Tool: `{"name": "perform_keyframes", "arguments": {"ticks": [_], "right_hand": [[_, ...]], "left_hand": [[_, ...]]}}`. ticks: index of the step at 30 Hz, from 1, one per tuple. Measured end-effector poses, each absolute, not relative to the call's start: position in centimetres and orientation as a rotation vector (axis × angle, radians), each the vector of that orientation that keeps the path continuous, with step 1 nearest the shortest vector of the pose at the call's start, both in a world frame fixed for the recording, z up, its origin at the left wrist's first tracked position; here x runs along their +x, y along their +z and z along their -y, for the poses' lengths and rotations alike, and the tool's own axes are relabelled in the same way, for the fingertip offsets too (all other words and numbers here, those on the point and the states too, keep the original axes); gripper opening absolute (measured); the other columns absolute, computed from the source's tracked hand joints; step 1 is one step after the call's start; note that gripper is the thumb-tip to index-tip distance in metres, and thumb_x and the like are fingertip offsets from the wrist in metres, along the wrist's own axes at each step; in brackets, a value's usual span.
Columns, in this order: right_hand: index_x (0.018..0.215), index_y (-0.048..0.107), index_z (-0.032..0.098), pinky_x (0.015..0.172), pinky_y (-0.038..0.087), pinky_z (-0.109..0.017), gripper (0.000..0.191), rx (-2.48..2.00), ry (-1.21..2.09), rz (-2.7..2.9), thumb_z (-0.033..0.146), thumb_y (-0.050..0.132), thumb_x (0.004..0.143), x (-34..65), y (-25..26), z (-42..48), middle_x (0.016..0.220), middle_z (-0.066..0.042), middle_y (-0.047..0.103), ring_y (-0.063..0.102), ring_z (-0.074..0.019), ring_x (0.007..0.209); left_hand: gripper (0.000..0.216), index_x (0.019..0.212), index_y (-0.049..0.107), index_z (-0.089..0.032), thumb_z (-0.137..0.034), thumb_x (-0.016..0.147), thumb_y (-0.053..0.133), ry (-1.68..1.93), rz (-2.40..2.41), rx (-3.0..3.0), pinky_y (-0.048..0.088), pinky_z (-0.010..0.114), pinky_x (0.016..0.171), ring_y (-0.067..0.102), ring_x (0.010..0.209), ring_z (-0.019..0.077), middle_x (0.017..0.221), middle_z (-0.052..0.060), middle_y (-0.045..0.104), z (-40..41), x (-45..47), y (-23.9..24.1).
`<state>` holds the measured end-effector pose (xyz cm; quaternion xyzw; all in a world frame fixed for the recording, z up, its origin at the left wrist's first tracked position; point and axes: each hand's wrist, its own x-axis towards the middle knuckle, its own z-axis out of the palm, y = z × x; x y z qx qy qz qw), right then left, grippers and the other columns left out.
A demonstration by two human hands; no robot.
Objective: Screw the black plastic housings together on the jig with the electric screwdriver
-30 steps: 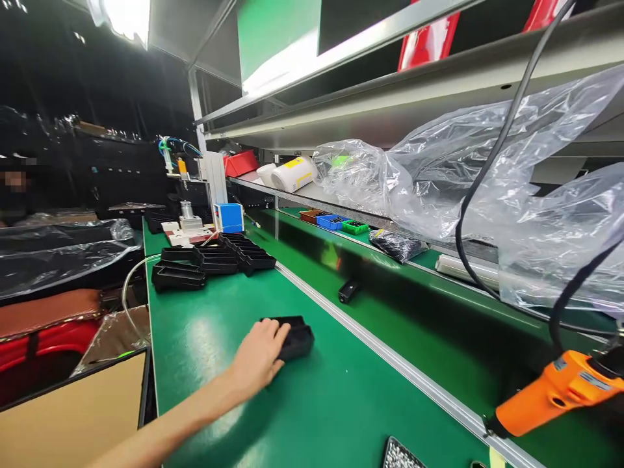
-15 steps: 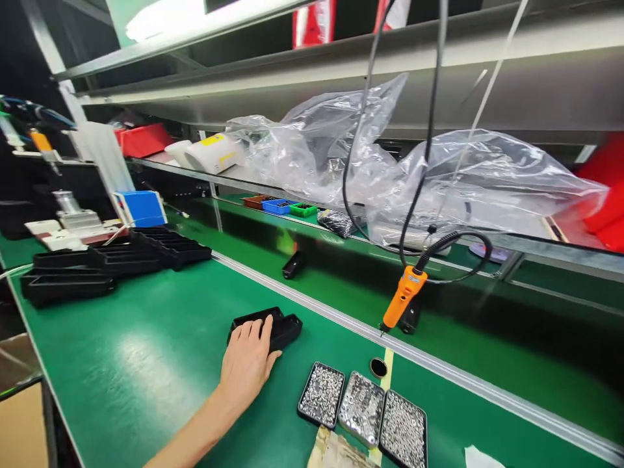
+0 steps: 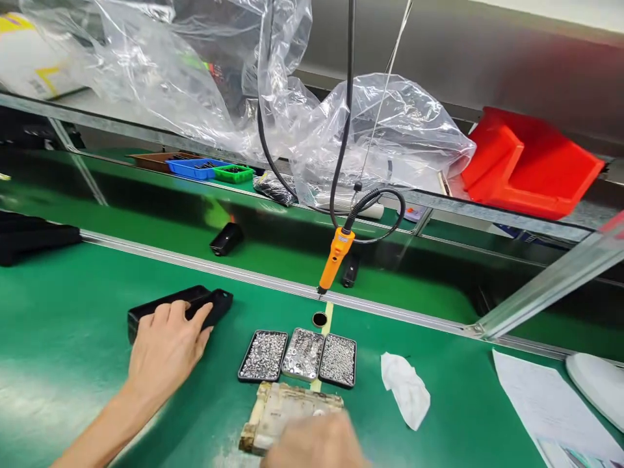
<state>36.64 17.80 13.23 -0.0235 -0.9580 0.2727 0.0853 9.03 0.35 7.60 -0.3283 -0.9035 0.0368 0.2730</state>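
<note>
My left hand (image 3: 163,348) lies with its fingers wrapped over a long black plastic housing (image 3: 214,303) on the green bench (image 3: 73,325). My right hand (image 3: 314,445) shows blurred at the bottom edge, resting on a worn beige block (image 3: 280,409); its fingers are hidden. Just beyond the block sit three small black trays of silver screws (image 3: 302,354). An orange electric screwdriver (image 3: 334,259) hangs on a black cable above the bench rail.
A crumpled white cloth (image 3: 407,390) lies right of the trays, with paper sheets (image 3: 541,406) further right. Behind the metal rail (image 3: 273,283) run a lower green belt with a black part (image 3: 227,238), small coloured bins (image 3: 195,168), clear plastic bags (image 3: 380,123) and a red bin (image 3: 526,162).
The view has swung right and down. My left hand has drawn the black housing nearer along the bench. My right hand and the beige block have come into view.
</note>
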Motion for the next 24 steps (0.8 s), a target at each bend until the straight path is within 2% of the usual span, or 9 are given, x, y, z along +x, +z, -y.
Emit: {"name": "perform_keyframes", "arguments": {"ticks": [3,6,8,10,12,14,18,24], "right_hand": [[0.090,0.064,0.021,0.067,0.042,-0.027,0.029,-0.382,0.616,2.773,0.031,0.043,0.108,34.9,14.2,-22.9,0.081,0.000,0.065,0.060,-0.0125,0.070],[0.097,0.066,0.024,0.064,0.033,-0.028,0.017,-0.613,0.402,2.756,0.025,0.051,0.104,33.9,13.4,-26.7,0.088,0.000,0.068,0.063,-0.0151,0.073],[0.098,0.068,0.026,0.064,0.033,-0.027,0.010,-0.599,0.382,2.832,0.020,0.060,0.097,33.8,12.1,-27.9,0.092,0.000,0.068,0.065,-0.0164,0.078],[0.098,0.070,0.027,0.066,0.034,-0.026,0.012,-0.574,0.390,2.903,0.017,0.067,0.092,33.9,10.5,-28.2,0.094,0.001,0.069,0.067,-0.0166,0.081],[0.099,0.070,0.028,0.067,0.035,-0.026,0.015,-0.569,0.401,2.942,0.016,0.068,0.089,34.0,9.3,-28.2,0.096,0.002,0.069,0.067,-0.0164,0.082],[0.097,0.070,0.026,0.067,0.034,-0.026,0.014,-0.574,0.408,2.957,0.015,0.067,0.089,33.9,8.6,-28.1,0.095,0.001,0.068,0.066,-0.0160,0.081],[0.094,0.068,0.025,0.066,0.032,-0.026,0.013,-0.558,0.417,2.967,0.014,0.064,0.089,33.5,8.5,-28.1,0.093,0.003,0.067,0.063,-0.0141,0.077],[0.086,0.066,0.023,0.068,0.032,-0.026,0.016,-0.523,0.393,2.969,0.011,0.057,0.089,33.6,8.6,-28.1,0.089,0.002,0.067,0.062,-0.0142,0.081]], "left_hand": [[0.040,0.124,0.072,-0.017,-0.033,0.099,0.045,0.107,2.458,-0.822,0.049,0.044,0.067,0.055,0.087,0.0382,0.091,0.016,0.056,-1.6,9.1,7.8],[0.040,0.127,0.069,-0.016,-0.035,0.100,0.046,0.064,2.475,-0.759,0.049,0.042,0.066,0.055,0.087,0.0374,0.094,0.017,0.057,-2.9,9.6,7.4],[0.042,0.130,0.067,-0.017,-0.037,0.103,0.043,0.017,2.481,-0.736,0.051,0.044,0.071,0.057,0.093,0.0371,0.109,0.019,0.058,-3.3,9.9,7.0],[0.045,0.134,0.063,-0.019,-0.042,0.106,0.037,-0.018,2.486,-0.721,0.051,0.046,0.077,0.058,0.100,0.0367,0.125,0.019,0.055,-3.2,10.0,6.5],[0.050,0.139,0.058,-0.019,-0.048,0.107,0.033,-0.055,2.488,-0.698,0.051,0.048,0.082,0.059,0.106,0.0366,0.133,0.018,0.053,-2.6,10.0,6.3],[0.054,0.142,0.055,-0.019,-0.053,0.107,0.031,-0.130,2.501,-0.677,0.053,0.047,0.080,0.061,0.104,0.0353,0.133,0.016,0.055,-2.2,9.9,6.3],[0.053,0.142,0.053,-0.026,-0.059,0.105,0.035,-0.341,2.535,-0.663,0.051,0.039,0.063,0.065,0.097,0.0308,0.129,0.009,0.060,-2.0,9.9,6.3],[0.048,0.131,0.064,-0.024,-0.054,0.107,0.037,-0.426,2.480,-0.700,0.050,0.040,0.072,0.064,0.104,0.0307,0.127,0.007,0.061,-2.7,9.8,5.8]]}}
